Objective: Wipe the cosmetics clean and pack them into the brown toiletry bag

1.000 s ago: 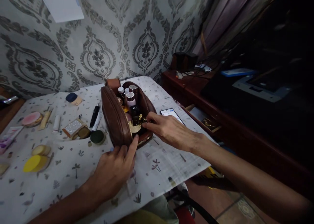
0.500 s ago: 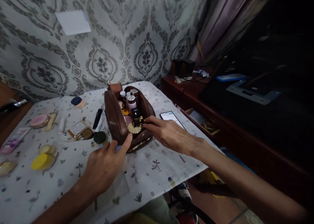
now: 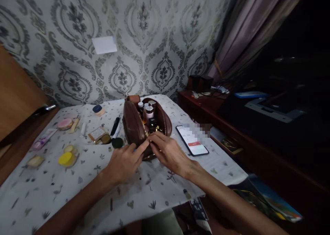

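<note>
A brown leather makeup bag stands unzipped on the cloth-covered table. Bottles with white and silver caps, a small black box and gold-coloured items are packed inside it. At the bag's front left corner my left hand is closed on its edge, index finger stretched to the rim. My right hand meets it there, thumb and fingers pinched together at the front opening. What lies between the right fingertips is hidden. A dark green round lid is just left of my left hand.
Cosmetics are spread on the left: a glittery palette, a yellow-lidded jar, a pink compact, a tube and a navy-capped jar. A lit phone lies right of the bag. Beyond is a dark desk with an open drawer.
My right hand has come from inside the bag to its front rim, meeting my left fingertip. The view has shifted left, and the phone's whole length now shows.
</note>
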`<state>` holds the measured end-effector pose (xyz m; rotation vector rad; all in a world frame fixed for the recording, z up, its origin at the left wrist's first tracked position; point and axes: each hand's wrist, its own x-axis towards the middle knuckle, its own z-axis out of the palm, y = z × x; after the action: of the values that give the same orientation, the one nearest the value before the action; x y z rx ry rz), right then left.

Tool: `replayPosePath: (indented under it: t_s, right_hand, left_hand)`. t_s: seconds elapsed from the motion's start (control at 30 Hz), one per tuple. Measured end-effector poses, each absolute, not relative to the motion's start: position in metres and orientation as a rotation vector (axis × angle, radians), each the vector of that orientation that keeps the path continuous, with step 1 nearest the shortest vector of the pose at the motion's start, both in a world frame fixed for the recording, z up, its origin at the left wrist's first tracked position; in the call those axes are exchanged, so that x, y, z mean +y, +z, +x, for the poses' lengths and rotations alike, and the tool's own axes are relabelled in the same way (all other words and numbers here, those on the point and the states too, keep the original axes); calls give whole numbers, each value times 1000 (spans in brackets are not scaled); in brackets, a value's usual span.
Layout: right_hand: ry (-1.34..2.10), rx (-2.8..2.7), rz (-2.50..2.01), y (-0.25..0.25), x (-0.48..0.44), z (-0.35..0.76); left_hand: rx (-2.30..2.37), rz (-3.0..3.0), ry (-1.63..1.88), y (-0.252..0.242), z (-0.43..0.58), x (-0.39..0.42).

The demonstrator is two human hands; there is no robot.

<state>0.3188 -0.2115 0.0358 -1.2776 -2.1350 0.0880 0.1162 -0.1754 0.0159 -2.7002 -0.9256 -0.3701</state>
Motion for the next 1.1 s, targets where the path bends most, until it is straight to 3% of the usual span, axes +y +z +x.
replayPosePath:
  t_s: [0.2,0.33,0.47,0.6,0.83,1.1]
  right_hand:
    - [23,-1924,-1208,14,-217,311]
    - [-149,-1692,-1151,7,-230,291]
    - [-91,-1907,-958,-3,-227,252]
    - [155,-2128,-1051,-28,-195,208]
    - [294,-1990,-1287,-81,-141,179]
    - [384,-1933,-1147,-85,-142,187]
  left_hand:
    - [-893,-2791,-688,-13,69,-161]
    - [-1390,-2684,-871,-22,30,-135]
    - [-1828,-2376,-1001,-23,-6,-100]
    - [-1873,-2318,-872,-33,-28,-81]
    - [-1904,-2466,-557,-47,-35,-81]
    - [-2080,-2199,-504,-42,-19,-76]
